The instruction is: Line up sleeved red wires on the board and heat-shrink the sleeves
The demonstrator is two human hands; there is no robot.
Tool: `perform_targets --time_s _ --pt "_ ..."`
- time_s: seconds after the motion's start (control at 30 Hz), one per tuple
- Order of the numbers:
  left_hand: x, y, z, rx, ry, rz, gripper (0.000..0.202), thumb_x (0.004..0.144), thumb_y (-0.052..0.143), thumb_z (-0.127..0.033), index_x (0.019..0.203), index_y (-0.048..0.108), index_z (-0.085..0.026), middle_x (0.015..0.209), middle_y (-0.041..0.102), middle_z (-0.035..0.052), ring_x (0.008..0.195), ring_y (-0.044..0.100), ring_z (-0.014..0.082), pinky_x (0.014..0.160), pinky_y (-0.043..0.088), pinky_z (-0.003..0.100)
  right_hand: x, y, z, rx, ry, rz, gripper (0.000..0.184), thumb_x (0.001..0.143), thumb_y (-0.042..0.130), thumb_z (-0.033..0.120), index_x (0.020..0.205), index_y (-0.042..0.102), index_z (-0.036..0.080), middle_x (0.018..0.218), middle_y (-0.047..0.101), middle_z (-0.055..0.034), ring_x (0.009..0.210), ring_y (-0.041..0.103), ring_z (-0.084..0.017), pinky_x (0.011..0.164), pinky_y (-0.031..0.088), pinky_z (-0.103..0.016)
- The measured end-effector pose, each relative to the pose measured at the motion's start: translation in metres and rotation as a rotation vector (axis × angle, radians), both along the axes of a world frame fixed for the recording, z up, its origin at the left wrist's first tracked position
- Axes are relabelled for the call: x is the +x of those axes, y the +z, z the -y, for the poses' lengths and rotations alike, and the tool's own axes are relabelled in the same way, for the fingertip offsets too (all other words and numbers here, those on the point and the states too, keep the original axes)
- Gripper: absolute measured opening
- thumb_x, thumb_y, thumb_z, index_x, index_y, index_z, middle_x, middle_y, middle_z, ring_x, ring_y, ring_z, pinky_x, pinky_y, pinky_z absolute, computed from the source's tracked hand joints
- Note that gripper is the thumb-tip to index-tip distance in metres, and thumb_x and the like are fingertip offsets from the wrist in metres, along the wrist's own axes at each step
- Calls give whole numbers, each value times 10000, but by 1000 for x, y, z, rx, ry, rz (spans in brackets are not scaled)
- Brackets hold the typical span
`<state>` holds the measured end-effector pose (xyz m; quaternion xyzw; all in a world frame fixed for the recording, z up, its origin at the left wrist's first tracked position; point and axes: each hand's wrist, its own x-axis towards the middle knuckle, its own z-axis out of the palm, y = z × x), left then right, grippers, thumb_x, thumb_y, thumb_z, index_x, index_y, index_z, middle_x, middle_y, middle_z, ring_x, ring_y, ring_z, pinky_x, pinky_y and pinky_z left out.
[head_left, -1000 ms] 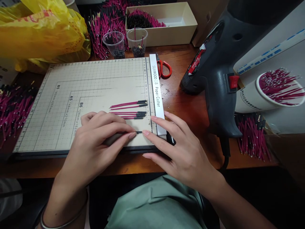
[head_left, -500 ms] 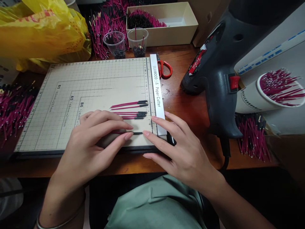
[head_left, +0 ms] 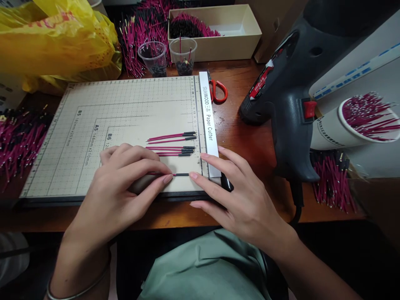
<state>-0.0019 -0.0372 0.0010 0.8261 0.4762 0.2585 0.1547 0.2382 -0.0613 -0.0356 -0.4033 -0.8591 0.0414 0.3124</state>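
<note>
Over the front of the paper cutter [head_left: 125, 96], my left hand [head_left: 128, 183] pinches a thin magenta wire [head_left: 181, 174] between thumb and index finger. The wire lies level, its black-sleeved end pointing right. At that end, the index fingertip of my right hand [head_left: 234, 191] touches or nearly touches the tip; the other fingers are spread, one resting by the cutter's white rail [head_left: 210, 125]. Just beyond my hands, several magenta wires with black sleeves [head_left: 170, 150] lie side by side on the board, their sleeved ends to the right. My left fingers hide the rest of the held wire.
A dark heat gun [head_left: 281, 96] stands on the right, beside a paper cup of wires [head_left: 328, 129]. Red-handled scissors [head_left: 220, 91] lie behind the rail. Two plastic cups [head_left: 183, 56], a cardboard box [head_left: 218, 49], wire piles and a yellow bag [head_left: 62, 41] line the back.
My left thumb and index finger have shifted slightly left along the wire, so more of its black sleeve and a bit of magenta show. The right hand keeps its pose.
</note>
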Motion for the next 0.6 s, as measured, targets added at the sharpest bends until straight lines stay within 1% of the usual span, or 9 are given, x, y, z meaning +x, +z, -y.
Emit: perform_targets --time_s 0.3,0.6 --pt "2 -2 0 8 -4 3 91 968 626 -263 895 674 -287 899 695 -42 854 611 194 818 363 423 1 0 0 -2 9 -1 363 913 686 377 1209 716 169 1363 615 -131 1328 499 -327 1096 533 -500" --pt "3 -1 1 2 -3 -6 89 967 626 -248 899 677 -279 887 690 -32 842 606 195 812 378 420 -1 0 1 -2 7 3 364 913 687 371 1210 713 161 1359 621 -133 1327 508 -332 1087 539 -511"
